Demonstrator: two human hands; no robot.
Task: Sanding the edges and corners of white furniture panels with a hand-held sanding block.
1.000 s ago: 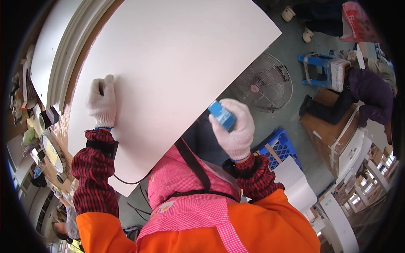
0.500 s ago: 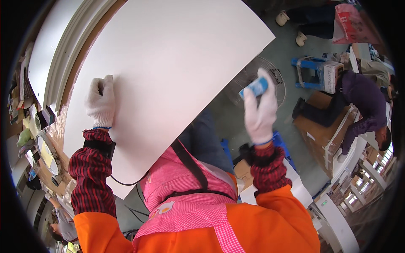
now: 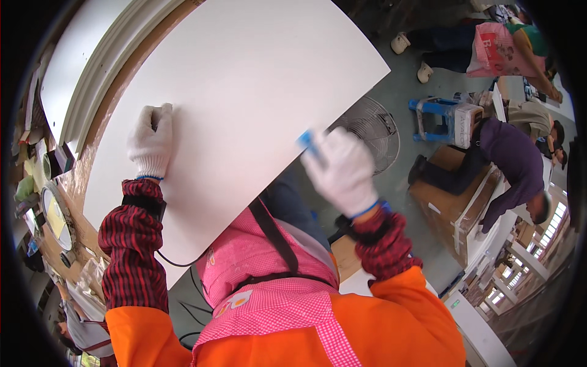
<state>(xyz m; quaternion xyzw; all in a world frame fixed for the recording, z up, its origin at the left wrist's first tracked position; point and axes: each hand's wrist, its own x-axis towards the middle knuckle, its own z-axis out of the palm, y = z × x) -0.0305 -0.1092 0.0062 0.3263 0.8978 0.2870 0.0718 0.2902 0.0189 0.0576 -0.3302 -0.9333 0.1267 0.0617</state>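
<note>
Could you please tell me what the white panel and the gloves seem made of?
The white panel looks like coated board, perhaps laminate, judging by its smooth, even face. The gloves look like matte knitted fabric, ribbed at the wrist; fibre unclear.

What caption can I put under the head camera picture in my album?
Gloved left hand on a big white panel, right hand holding a small blue block near the panel's edge.

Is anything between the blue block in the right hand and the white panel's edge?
Nothing visible: the blue block in the right hand overlaps the edge of the white panel in this view, though blur hides whether they touch. The left hand is farther left, on the panel.
</note>
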